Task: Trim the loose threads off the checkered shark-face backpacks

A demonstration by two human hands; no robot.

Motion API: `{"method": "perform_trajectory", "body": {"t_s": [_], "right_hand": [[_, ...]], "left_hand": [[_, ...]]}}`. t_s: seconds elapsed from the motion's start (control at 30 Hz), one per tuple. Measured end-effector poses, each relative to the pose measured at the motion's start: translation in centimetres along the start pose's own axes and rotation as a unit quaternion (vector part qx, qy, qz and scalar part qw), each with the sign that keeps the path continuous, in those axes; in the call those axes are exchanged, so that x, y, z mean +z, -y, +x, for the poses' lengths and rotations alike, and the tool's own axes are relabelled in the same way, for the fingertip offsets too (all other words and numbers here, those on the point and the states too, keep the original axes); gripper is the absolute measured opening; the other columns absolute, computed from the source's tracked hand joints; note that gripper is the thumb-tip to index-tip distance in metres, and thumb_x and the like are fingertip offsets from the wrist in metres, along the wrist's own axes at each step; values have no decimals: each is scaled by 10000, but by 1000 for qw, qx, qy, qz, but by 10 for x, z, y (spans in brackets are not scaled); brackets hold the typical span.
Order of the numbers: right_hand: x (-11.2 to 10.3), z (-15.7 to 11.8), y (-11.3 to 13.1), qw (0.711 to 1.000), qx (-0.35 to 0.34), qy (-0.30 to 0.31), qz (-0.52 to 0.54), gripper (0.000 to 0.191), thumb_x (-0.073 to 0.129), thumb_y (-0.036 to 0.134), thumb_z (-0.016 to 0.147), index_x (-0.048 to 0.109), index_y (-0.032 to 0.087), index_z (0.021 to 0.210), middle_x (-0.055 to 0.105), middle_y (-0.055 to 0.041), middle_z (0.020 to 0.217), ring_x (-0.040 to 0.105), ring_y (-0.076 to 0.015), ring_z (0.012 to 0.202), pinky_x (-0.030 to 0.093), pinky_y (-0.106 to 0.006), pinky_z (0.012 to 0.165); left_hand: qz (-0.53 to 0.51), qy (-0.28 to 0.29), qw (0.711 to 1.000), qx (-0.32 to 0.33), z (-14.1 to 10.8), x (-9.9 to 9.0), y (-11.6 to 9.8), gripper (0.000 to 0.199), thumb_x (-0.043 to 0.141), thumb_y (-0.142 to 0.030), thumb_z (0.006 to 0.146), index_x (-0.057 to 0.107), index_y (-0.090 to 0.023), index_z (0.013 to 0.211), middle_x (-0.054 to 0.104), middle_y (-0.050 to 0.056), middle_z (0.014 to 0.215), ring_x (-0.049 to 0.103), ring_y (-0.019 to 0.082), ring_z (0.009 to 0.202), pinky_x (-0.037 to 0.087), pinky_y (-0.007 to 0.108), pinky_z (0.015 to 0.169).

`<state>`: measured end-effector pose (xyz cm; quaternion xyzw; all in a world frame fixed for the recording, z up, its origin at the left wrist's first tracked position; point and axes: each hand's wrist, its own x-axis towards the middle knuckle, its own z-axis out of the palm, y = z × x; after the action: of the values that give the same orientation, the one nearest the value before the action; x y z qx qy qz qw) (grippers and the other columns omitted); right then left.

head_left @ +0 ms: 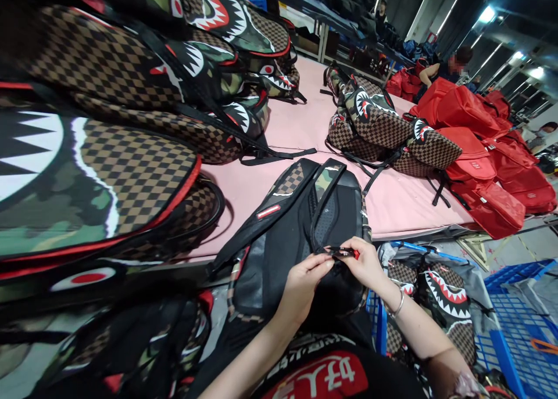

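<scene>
A black backpack (279, 259) with brown check and camouflage trim leans over the table's near edge, its back panel and shoulder straps facing up. Over its lower part, my left hand (310, 271) is closed, fingertips pinching the end of a black shoulder strap (320, 213). Close beside it, my right hand (364, 264) is closed on a small black-and-red piece (349, 252) at the strap's end. Whether that piece is part of the strap or a separate tool, I cannot tell. The fingertips of both hands nearly meet.
Shark-mouth backpacks (139, 178) are heaped on the left of the pink table (296, 120); several more (383, 126) lie at the far right. Red bags (475, 132) are piled beyond. A blue crate (501, 352) holding backpacks stands at my right. Other people work in the background.
</scene>
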<state>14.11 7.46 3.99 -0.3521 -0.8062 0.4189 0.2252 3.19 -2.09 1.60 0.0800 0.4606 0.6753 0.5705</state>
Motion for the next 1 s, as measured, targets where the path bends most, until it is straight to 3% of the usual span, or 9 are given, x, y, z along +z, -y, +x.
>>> {"method": "perform_trajectory", "body": {"t_s": [0.1, 0.17, 0.33, 0.5, 0.7, 0.87, 1.0], "right_hand": [[7, 8, -10, 989, 78, 60, 115, 186, 568, 333, 742, 541, 171, 656, 486, 35, 583, 449, -103, 549, 352, -224, 538], [8, 9, -12, 983, 93, 57, 146, 229, 541, 376, 762, 521, 173, 660, 470, 41, 575, 442, -101, 541, 361, -226, 540], [-7, -6, -5, 998, -3, -69, 9, 228, 560, 301, 785, 547, 195, 986, 581, -15, 863, 539, -145, 783, 423, -271, 725], [-26, -24, 2, 980, -130, -70, -135, 138, 514, 261, 844, 591, 195, 937, 599, -45, 827, 547, -167, 772, 436, -299, 705], [-30, -24, 1, 949, -206, -51, -235, 156, 492, 271, 870, 592, 174, 940, 612, -74, 834, 549, -188, 788, 442, -315, 689], [-31, -21, -1, 937, -231, -34, -261, 144, 492, 268, 871, 611, 188, 874, 625, -66, 802, 545, -188, 775, 424, -310, 660], [-29, -22, -3, 970, -164, -75, -164, 120, 506, 268, 856, 601, 198, 838, 615, -41, 774, 553, -168, 732, 431, -304, 666]], "left_hand": [[-6, 1, 1000, -15, -1, -1, 1, 211, 751, -267, 555, 709, -132, 712, 671, 51, 795, 572, 129, 696, 469, 240, 686], [-30, -7, 999, -27, -1, -3, 1, 209, 767, -258, 534, 710, -137, 695, 667, 41, 785, 564, 116, 694, 467, 226, 690], [-61, -21, 997, -50, -3, -1, -1, 231, 788, -255, 502, 715, -145, 692, 670, 40, 787, 558, 105, 694, 469, 210, 681], [-52, -23, 997, -44, -2, 1, 0, 241, 776, -263, 514, 718, -149, 719, 670, 34, 813, 559, 107, 721, 455, 206, 704], [-4, -12, 1000, -8, -1, 1, 4, 206, 755, -268, 534, 717, -144, 695, 667, 49, 916, 558, 130, 775, 429, 236, 759], [18, -12, 1000, 2, -2, -1, 3, 224, 747, -291, 538, 714, -142, 702, 661, 65, 949, 560, 155, 797, 427, 262, 766], [15, -1, 1000, -10, 0, -3, 4, 235, 735, -329, 565, 697, -142, 703, 666, 55, 832, 564, 154, 763, 436, 264, 737]]}}
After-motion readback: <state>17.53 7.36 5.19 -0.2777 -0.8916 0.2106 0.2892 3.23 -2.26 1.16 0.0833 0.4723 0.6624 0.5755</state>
